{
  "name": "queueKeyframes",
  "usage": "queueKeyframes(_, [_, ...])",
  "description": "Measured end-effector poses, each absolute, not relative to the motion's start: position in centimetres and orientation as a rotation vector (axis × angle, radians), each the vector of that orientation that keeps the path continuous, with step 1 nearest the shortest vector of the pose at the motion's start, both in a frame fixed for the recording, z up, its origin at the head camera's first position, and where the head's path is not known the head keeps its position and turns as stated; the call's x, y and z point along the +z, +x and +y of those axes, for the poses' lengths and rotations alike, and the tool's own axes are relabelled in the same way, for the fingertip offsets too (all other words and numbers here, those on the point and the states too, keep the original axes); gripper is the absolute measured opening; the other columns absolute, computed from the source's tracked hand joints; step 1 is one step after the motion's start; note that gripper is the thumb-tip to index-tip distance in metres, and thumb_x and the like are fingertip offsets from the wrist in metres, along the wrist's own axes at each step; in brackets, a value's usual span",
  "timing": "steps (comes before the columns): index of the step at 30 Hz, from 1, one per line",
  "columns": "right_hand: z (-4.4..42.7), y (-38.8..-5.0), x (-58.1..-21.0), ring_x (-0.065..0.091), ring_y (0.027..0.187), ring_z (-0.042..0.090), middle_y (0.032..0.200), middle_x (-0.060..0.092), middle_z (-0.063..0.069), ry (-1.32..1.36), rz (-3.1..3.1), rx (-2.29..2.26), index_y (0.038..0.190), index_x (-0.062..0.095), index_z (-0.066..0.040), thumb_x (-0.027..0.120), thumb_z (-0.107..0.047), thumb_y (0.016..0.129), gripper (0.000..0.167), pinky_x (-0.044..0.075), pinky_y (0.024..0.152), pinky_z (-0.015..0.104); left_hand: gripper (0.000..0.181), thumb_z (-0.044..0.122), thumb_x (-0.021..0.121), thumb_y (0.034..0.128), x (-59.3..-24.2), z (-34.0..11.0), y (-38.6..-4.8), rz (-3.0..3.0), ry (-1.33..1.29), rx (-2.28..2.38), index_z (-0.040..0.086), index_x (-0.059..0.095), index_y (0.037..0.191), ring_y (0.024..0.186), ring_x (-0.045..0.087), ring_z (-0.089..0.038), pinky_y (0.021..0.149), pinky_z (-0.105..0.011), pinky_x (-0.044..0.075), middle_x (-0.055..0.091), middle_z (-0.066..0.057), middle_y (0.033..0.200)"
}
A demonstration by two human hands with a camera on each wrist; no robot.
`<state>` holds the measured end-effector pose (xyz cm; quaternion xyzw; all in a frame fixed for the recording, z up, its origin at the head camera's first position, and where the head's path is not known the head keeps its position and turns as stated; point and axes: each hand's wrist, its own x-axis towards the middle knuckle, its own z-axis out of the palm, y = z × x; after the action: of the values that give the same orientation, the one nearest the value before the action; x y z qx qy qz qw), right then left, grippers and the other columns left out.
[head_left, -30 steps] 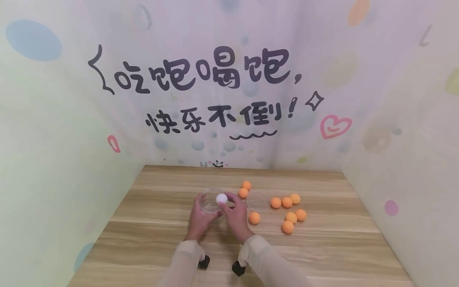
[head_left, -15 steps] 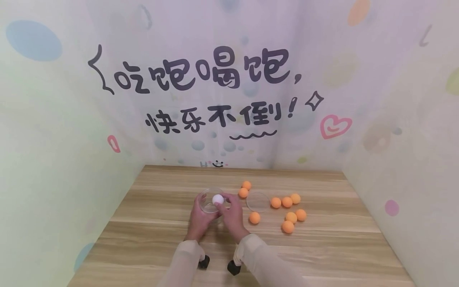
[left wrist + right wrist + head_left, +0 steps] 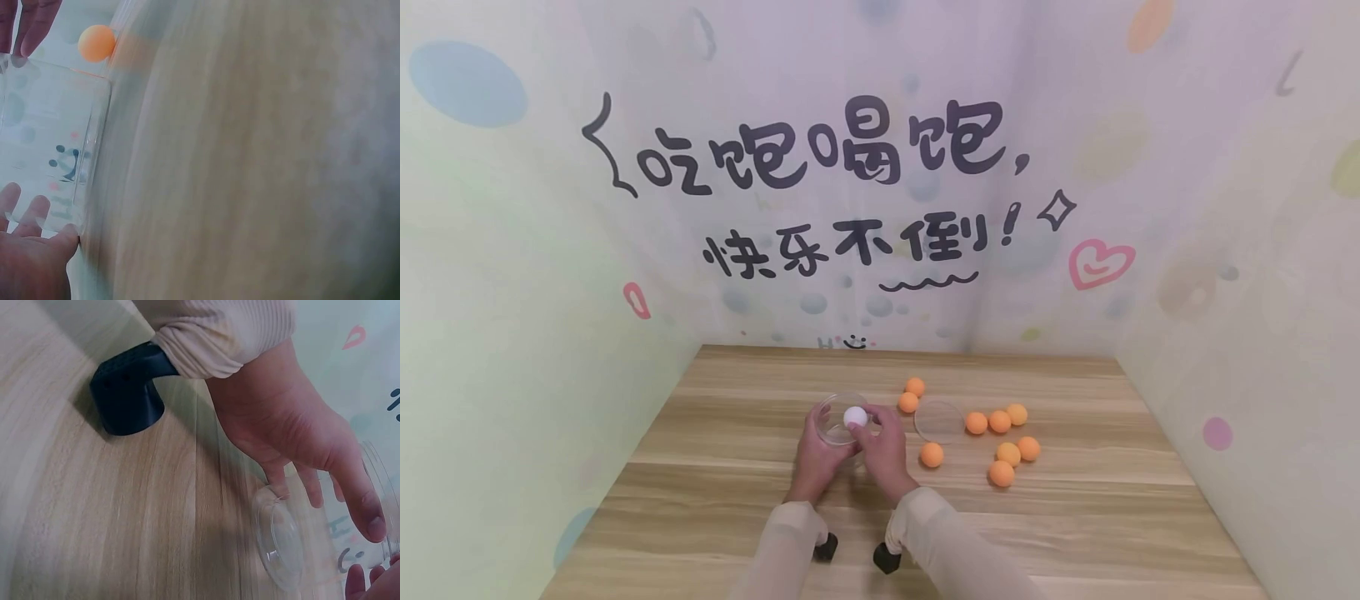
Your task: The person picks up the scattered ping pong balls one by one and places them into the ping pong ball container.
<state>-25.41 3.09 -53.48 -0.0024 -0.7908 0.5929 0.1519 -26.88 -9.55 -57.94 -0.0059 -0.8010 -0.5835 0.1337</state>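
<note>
A clear plastic jar (image 3: 838, 432) stands mouth up between my two hands. My left hand (image 3: 817, 458) grips its left and near side; in the left wrist view its fingers (image 3: 37, 206) lie against the clear wall. My right hand (image 3: 886, 446) pinches a white ping-pong ball (image 3: 854, 417) between thumb and finger over the jar's mouth. The right wrist view has my left hand (image 3: 281, 419) on the jar, with its round base (image 3: 278, 540) below. No ball shows inside the jar. The white ball cannot be made out in either wrist view.
Right of the jar lies a round clear disc, perhaps a lid (image 3: 938, 423). Several orange ping-pong balls (image 3: 976, 423) are scattered about it on the wooden table (image 3: 715, 483). Printed curtain walls (image 3: 760, 317) enclose the table at the back and sides.
My right hand has moved slightly left with the white ball, bringing it further over the jar's mouth. The left hand, the jar and the orange balls stay where they were.
</note>
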Motion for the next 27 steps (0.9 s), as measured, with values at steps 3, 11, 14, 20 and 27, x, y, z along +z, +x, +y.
queueKeyframes(3, [3.1,-25.4,-53.4,0.056,0.105,0.031,0.112,0.061,0.012,-0.007,-2.286,1.689,0.111,0.068,-0.004,0.077,-0.012,0.082,0.031,0.046,0.091,0.047,0.101,0.028,0.094,0.0595,-57.9,-9.5,-26.9,-2.323,-0.016,-1.705,0.01,0.039,0.142,0.129,0.044,-0.032,0.106,-0.052,0.034,0.049,-0.014,0.141])
queueKeyframes(11, [3.7,-25.4,-53.5,0.056,0.107,0.033,0.118,0.061,0.013,0.072,-2.309,1.67,0.116,0.066,0.0,0.078,-0.009,0.081,0.039,0.047,0.092,0.05,0.101,0.028,0.093,0.0601,-57.6,-9.5,-26.8,-2.304,-0.046,-1.697,0.006,0.037,0.142,0.128,0.045,-0.037,0.104,-0.053,0.035,0.049,-0.017,0.14])
queueKeyframes(14, [4.0,-25.3,-53.5,0.057,0.109,0.034,0.122,0.06,0.012,0.088,-2.327,1.678,0.119,0.065,-0.001,0.077,-0.011,0.083,0.039,0.05,0.09,0.047,0.102,0.029,0.093,0.0602,-57.8,-9.5,-26.8,-2.314,-0.045,-1.694,0.007,0.037,0.143,0.129,0.044,-0.035,0.105,-0.053,0.035,0.048,-0.016,0.142])
queueKeyframes(20, [4.7,-25.1,-53.5,0.057,0.111,0.034,0.125,0.06,0.012,0.122,-2.353,1.711,0.124,0.063,-0.003,0.075,-0.011,0.085,0.042,0.054,0.083,0.041,0.103,0.035,0.093,0.0603,-58.1,-9.7,-27.0,-2.331,-0.035,-1.673,0.009,0.037,0.143,0.129,0.045,-0.034,0.105,-0.052,0.036,0.048,-0.016,0.142])
queueKeyframes(27, [5.4,-24.6,-53.8,0.058,0.109,0.035,0.126,0.06,0.012,0.177,-2.372,1.711,0.126,0.062,-0.004,0.074,-0.013,0.086,0.043,0.053,0.082,0.043,0.103,0.038,0.092,0.0604,-58.1,-9.7,-26.9,-2.343,-0.04,-1.665,0.01,0.037,0.143,0.127,0.047,-0.036,0.103,-0.052,0.038,0.049,-0.018,0.14])
